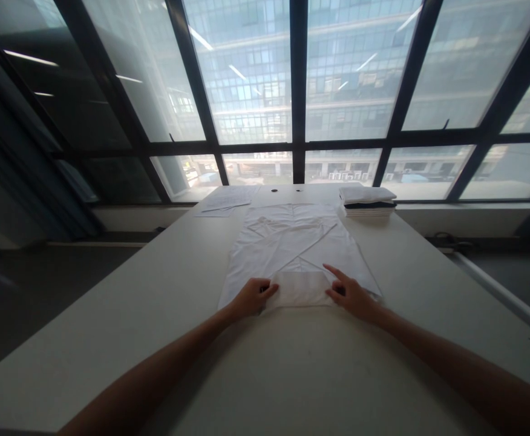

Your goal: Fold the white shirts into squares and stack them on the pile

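A white garment (292, 239) lies spread on the table in front of me, with diagonal folds and creases across its middle. Its near end is turned up into a flat band. My left hand (253, 297) is closed on the left end of that band, thumb on top. At the band's right end my right hand (349, 293) pinches the cloth between thumb and curled fingers, while its index finger points out over the garment. The fingertips under the fabric are hidden.
The white table (165, 303) runs away toward large windows. At its far right stands a stack of folded cloths (367, 201), white with one dark layer. Papers (226, 200) lie at the far left. Two small dark round spots mark the table's far end.
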A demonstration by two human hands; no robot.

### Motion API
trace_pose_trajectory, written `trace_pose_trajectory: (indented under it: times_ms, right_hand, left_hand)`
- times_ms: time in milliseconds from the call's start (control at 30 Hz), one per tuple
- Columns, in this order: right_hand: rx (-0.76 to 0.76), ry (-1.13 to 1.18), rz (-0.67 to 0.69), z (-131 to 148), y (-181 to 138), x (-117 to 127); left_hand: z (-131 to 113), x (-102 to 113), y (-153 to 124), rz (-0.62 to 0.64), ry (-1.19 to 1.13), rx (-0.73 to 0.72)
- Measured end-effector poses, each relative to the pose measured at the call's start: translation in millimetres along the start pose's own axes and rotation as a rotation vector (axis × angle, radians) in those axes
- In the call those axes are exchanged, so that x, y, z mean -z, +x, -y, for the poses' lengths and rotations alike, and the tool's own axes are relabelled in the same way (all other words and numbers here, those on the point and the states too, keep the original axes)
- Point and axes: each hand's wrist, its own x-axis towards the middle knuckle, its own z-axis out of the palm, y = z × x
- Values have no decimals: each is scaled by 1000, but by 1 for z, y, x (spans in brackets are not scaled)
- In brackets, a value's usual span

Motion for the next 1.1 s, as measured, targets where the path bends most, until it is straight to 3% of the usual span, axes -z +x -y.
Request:
trace_pose_trajectory:
  times_ms: [200, 367, 467, 533, 667, 733, 833, 933, 1100]
  right_hand:
    - [17, -197, 14, 4, -1, 0]
    - [34, -305, 0, 3, -1, -2]
    - [26, -331, -8, 2, -1, -3]
    - [34, -358, -37, 4, 0, -3]
    - [180, -452, -162, 24, 4, -8]
    - [284, -469, -180, 37, 7, -18]
    - [352, -489, -108, 50, 9, -42]
    - [314, -540, 25, 49, 8, -64]
    - [186, -587, 118, 42, 7, -65]
  left_hand:
    - [-3, -5, 3, -94, 256, 13]
    - [-5, -6, -1, -96, 483, 86]
    - [-7, -2, -1, -145, 544, 16]
    - [-12, 2, 0, -151, 528, -110]
    - [-30, 0, 2, 81, 511, -462]
    - [-37, -8, 2, 225, 551, -563]
    - [-40, -26, 2, 310, 563, -579]
    - [-38, -38, 0, 283, 531, -535]
    - [-36, -40, -2, 270, 539, -495]
